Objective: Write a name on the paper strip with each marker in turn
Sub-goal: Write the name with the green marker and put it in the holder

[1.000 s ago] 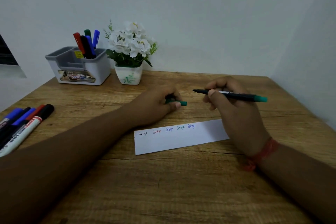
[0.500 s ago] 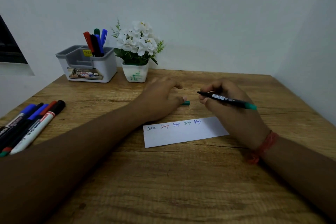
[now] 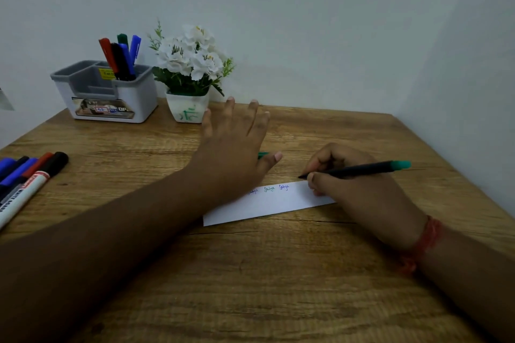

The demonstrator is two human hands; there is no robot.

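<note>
**Steadying a light strip before the green marker writes**

Holding the green marker (image 3: pixel 359 169) in a pinch near its tip, the right hand (image 3: pixel 354 186) rests on the right end of the paper strip (image 3: pixel 276 203), with the nib just at the strip's far edge. The left hand (image 3: pixel 237 145) hovers spread and slack beyond the strip, grasping nothing; the green cap (image 3: pixel 262 154) peeks out beneath it on the table (image 3: pixel 278 287).

The strip lies flat near the table's middle, slanted a little, its left part hidden by the left forearm. It looks thin and very light, so it will likely slide or curl under a dragged nib unless pressed flat beside the writing spot. The marker is slim and stiff; a hold close to the nib suits small letters.

Three written names show, with blank paper to their right. Bare wood lies in front of the strip. The loose markers (image 3: pixel 25 178) lie well apart at the left edge; the organizer (image 3: pixel 111 92) and flower pot (image 3: pixel 188 108) stand at the back.
</note>
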